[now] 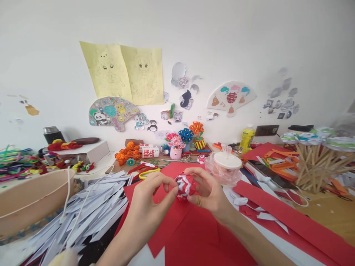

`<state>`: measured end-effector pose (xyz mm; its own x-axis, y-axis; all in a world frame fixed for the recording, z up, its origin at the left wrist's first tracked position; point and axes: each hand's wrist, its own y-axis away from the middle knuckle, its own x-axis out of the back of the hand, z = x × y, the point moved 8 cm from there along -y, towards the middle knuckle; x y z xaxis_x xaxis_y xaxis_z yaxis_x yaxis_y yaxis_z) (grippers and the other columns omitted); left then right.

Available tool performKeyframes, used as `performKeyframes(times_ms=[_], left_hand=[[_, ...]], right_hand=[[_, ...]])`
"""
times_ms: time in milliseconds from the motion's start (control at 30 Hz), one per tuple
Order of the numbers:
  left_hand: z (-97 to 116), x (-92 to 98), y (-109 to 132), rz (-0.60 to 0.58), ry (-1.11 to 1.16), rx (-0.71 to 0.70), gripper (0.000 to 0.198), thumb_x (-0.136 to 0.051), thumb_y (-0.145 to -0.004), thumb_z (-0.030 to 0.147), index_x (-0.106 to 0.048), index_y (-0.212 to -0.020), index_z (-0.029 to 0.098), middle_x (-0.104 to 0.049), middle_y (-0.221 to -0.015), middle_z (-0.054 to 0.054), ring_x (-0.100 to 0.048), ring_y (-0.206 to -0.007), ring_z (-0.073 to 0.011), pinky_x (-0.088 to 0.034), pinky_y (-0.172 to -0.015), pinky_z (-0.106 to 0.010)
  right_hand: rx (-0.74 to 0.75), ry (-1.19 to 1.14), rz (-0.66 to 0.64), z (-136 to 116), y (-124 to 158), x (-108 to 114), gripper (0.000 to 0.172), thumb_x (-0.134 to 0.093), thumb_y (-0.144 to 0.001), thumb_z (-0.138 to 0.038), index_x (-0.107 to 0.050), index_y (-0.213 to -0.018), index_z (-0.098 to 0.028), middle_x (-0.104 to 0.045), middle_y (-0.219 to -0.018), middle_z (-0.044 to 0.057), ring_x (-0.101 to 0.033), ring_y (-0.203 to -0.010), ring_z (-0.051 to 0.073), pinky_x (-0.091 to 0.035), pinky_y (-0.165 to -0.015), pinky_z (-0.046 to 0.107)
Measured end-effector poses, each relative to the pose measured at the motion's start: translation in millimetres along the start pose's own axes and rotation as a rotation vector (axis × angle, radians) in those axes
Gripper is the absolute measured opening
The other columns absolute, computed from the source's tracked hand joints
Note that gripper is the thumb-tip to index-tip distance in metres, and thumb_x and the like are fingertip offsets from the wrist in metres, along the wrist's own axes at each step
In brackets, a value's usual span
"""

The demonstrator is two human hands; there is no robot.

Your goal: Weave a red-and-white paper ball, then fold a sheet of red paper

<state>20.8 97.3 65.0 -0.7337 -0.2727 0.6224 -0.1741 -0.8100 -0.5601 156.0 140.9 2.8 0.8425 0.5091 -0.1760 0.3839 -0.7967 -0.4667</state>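
Note:
A small red and white woven paper ball (184, 186) is held up between both my hands over the red paper sheets (194, 229). My left hand (148, 201) pinches its left side with thumb and forefinger. The fingers of my right hand (208, 190) curl around its right side and top. Part of the ball is hidden behind my fingers.
A pile of white paper strips (83, 218) lies at the left beside a beige basket (27, 199). A lidded plastic cup (225, 166) stands just behind my hands. Paper flower pots (183, 142), glue bottles (149, 149), wooden sticks (316, 166) and red strips (291, 218) crowd the table.

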Motion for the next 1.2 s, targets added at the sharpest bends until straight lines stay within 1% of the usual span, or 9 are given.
performKeyframes(times_ms=[167, 300, 400, 600, 767, 867, 933, 1100, 1200], left_hand=[[0.4, 0.3, 2.5, -0.004, 0.025, 0.011, 0.010, -0.057, -0.084, 0.025, -0.062, -0.076, 0.022, -0.061, -0.070, 0.003, -0.052, -0.065, -0.0128, -0.037, -0.060, -0.024], [-0.4, 1.3, 3.8, 0.030, -0.036, -0.006, 0.009, -0.058, -0.083, 0.024, -0.062, -0.075, 0.022, -0.061, -0.070, 0.002, -0.052, -0.066, -0.0137, -0.038, -0.061, -0.025], [-0.7, 2.4, 3.3, 0.055, -0.079, -0.010, 0.010, -0.058, -0.082, 0.023, -0.063, -0.073, 0.022, -0.060, -0.067, 0.003, -0.051, -0.062, -0.0138, -0.038, -0.059, -0.025], [1.6, 3.1, 3.4, 0.092, -0.098, -0.020, 0.012, -0.057, -0.083, 0.024, -0.061, -0.072, 0.022, -0.058, -0.065, 0.004, -0.053, -0.062, -0.0138, -0.041, -0.059, -0.025], [11.0, 2.6, 12.3, 0.194, -0.225, -0.094, 0.010, -0.055, -0.083, 0.017, -0.058, -0.073, 0.021, -0.054, -0.065, 0.003, -0.052, -0.063, -0.0135, -0.040, -0.058, -0.024], [20.0, 4.4, 17.0, 0.263, -0.268, -0.178, 0.010, -0.054, -0.085, 0.017, -0.059, -0.078, 0.021, -0.054, -0.067, 0.003, -0.051, -0.064, -0.0133, -0.039, -0.060, -0.024], [18.7, 5.3, 14.6, 0.241, -0.211, -0.165, 0.009, -0.055, -0.085, 0.018, -0.060, -0.078, 0.022, -0.055, -0.067, 0.003, -0.051, -0.064, -0.0129, -0.039, -0.061, -0.024], [0.9, 5.6, 1.9, 0.078, 0.022, 0.008, 0.011, -0.058, -0.086, 0.028, -0.064, -0.077, 0.025, -0.058, -0.067, 0.004, -0.048, -0.059, -0.0121, -0.036, -0.054, -0.023], [-2.6, 5.9, 0.0, 0.037, 0.078, 0.028, 0.012, -0.058, -0.087, 0.029, -0.064, -0.076, 0.025, -0.059, -0.069, 0.004, -0.049, -0.061, -0.0124, -0.036, -0.056, -0.024]], right_hand=[[0.069, 0.032, -0.024, -6.3, 0.0, -2.0, 0.041, -0.079, -0.073, -0.025, -0.060, -0.109, -0.028, -0.056, -0.112, 0.004, -0.058, -0.102, 0.019, -0.050, -0.085, 0.029], [0.110, 0.092, -0.011, -8.4, -0.5, -0.8, 0.040, -0.078, -0.073, -0.025, -0.060, -0.109, -0.029, -0.056, -0.113, 0.004, -0.058, -0.103, 0.019, -0.050, -0.087, 0.030], [0.175, 0.162, -0.012, -12.1, -0.4, -0.8, 0.039, -0.078, -0.074, -0.024, -0.060, -0.108, -0.029, -0.056, -0.112, 0.004, -0.056, -0.107, 0.021, -0.050, -0.089, 0.033], [0.287, 0.278, 0.050, -21.4, 2.7, -1.9, 0.036, -0.074, -0.077, -0.020, -0.059, -0.108, -0.029, -0.053, -0.112, 0.005, -0.055, -0.106, 0.022, -0.053, -0.086, 0.034], [0.382, 0.460, 0.106, -33.5, 10.9, -7.4, 0.033, -0.072, -0.079, -0.017, -0.059, -0.107, -0.029, -0.053, -0.111, 0.006, -0.056, -0.103, 0.021, -0.053, -0.084, 0.034], [0.406, 0.477, 0.120, -36.1, 13.3, -6.7, 0.033, -0.071, -0.078, -0.016, -0.059, -0.107, -0.029, -0.053, -0.110, 0.006, -0.056, -0.102, 0.021, -0.053, -0.084, 0.035], [0.386, 0.421, 0.114, -34.0, 12.2, -4.3, 0.034, -0.072, -0.078, -0.018, -0.059, -0.107, -0.029, -0.052, -0.111, 0.006, -0.056, -0.103, 0.022, -0.054, -0.082, 0.035], [0.288, 0.253, 0.046, -24.8, 5.2, -3.0, 0.038, -0.073, -0.078, -0.023, -0.057, -0.112, -0.029, -0.052, -0.113, 0.007, -0.055, -0.105, 0.023, -0.054, -0.085, 0.036], [0.259, 0.203, 0.022, -23.0, 3.7, -3.6, 0.038, -0.072, -0.079, -0.024, -0.056, -0.114, -0.030, -0.051, -0.114, 0.006, -0.055, -0.105, 0.022, -0.053, -0.087, 0.035]])
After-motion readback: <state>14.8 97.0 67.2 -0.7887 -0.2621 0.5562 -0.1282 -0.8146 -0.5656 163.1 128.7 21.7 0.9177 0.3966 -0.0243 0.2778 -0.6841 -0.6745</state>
